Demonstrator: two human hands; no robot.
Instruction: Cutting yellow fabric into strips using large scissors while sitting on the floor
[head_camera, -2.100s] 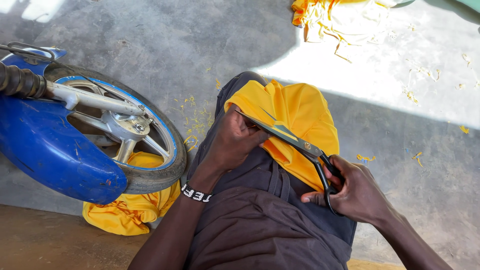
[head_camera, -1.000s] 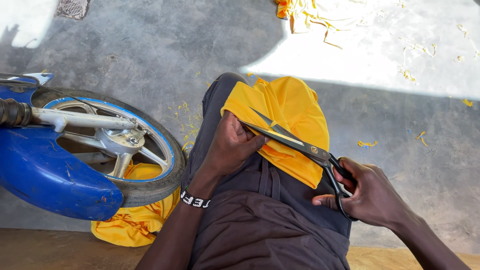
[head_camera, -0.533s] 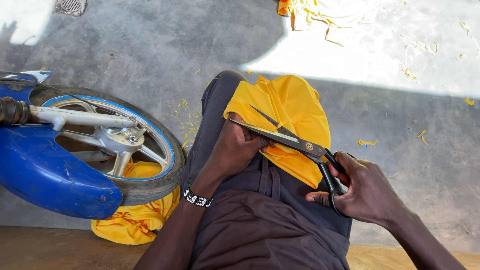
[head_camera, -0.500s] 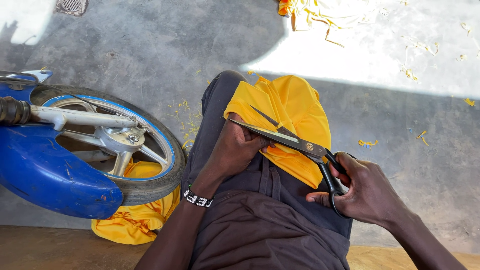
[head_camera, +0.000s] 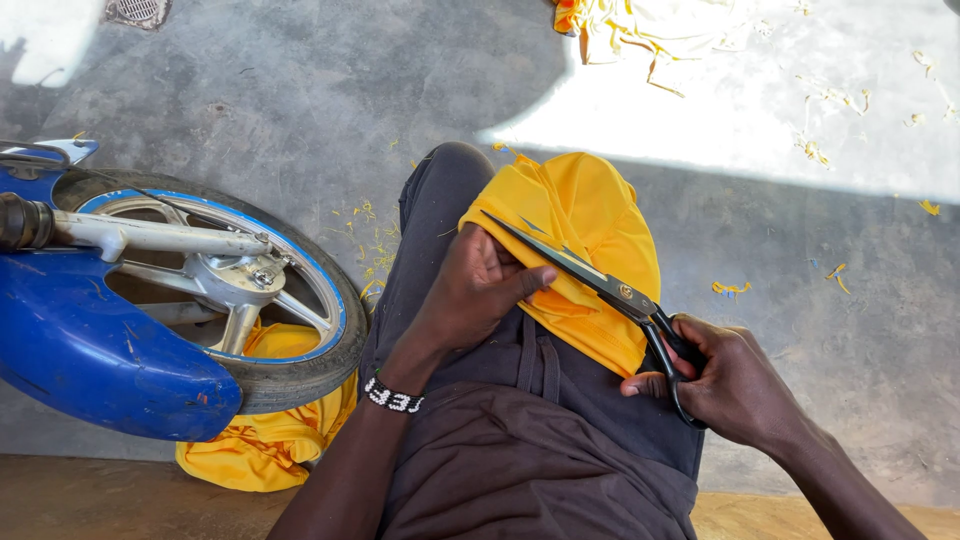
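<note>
Yellow cloth (head_camera: 585, 215) is being cut on the lap.
It is pinned by the left hand (head_camera: 475, 290); scissors (head_camera: 600, 285) are clasped by the right hand (head_camera: 735, 385), blades nearly closed; most remains uncut.

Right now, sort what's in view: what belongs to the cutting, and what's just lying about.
In use:
- left hand pressing the yellow cloth on the knee
- right hand holding the black scissors

Lying about:
- motorbike wheel
- yellow bundle under it
- yellow scraps on the floor
- floor drain
</note>
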